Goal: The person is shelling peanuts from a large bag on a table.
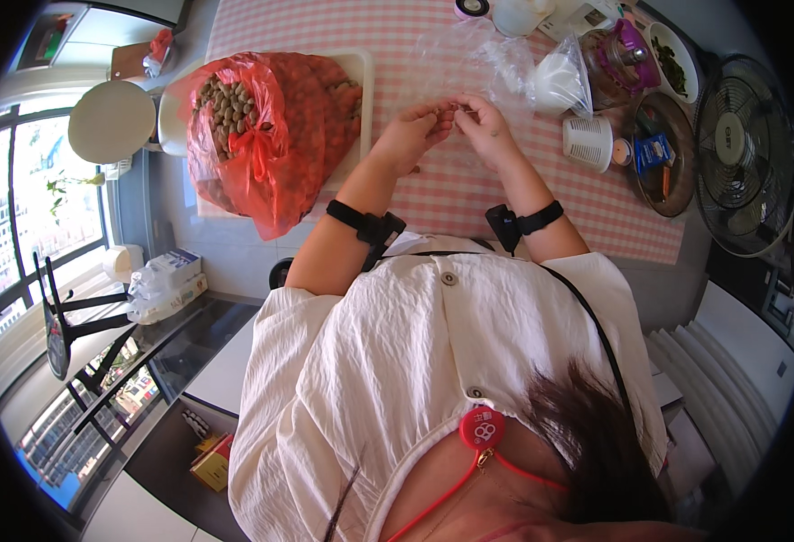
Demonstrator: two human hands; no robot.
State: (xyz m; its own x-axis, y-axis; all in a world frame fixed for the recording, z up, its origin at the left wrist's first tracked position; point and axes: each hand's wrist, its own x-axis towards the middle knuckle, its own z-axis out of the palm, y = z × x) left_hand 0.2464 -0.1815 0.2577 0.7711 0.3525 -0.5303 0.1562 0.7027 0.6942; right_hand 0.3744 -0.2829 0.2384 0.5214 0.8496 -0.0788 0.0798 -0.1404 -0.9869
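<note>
My left hand (410, 135) and my right hand (486, 132) meet above a pink checked tablecloth (397, 34), their thumbs and fingertips pinched around a small thing. It is too small and too covered to name. A clear plastic sheet or bag (451, 51) lies around and beyond the hands. Left of them, a red plastic bag (268, 183) sits on a white tray (368, 95); small round brown fruits (224, 112), possibly longans, show in its opening. A small brown piece (416, 169) lies under my left wrist.
To the right stand a white slatted cup (587, 143), a purple-lidded glass pot (614, 68), a bowl of greens (671, 64), and a brown oval tray (683, 152) with small packets. A fan (742, 149) borders the table's right edge. A round stool seat (112, 122) is at far left.
</note>
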